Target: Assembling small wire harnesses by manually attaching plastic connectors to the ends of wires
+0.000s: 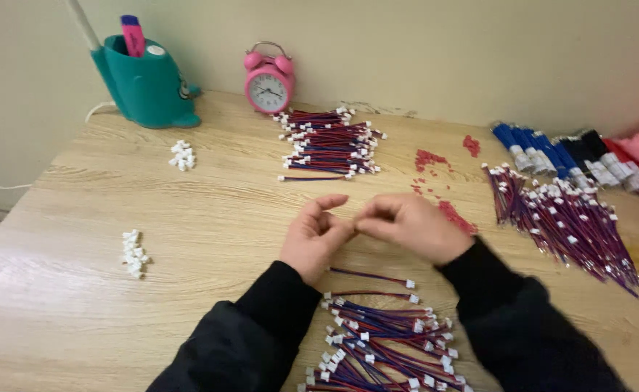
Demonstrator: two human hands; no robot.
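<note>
Fingers (pixel 341 226) of both hands meet in a pinch just beyond the near pile of wires (pixel 384 341), but whatever they grip is too small and blurred to make out. The left hand (pixel 316 236) and right hand (pixel 410 226) touch at the fingertips, above the wooden table (pixel 189 210). That pile lies just below the wrists, its red-and-blue wires running mostly left to right, white plugs at the ends. Beyond the hands from it, a second wire bundle (pixel 328 143) lies crosswise near a pink alarm clock (pixel 268 78). A teal holder (pixel 145 83), far left of the pile, holds a pink-and-purple stick.
</note>
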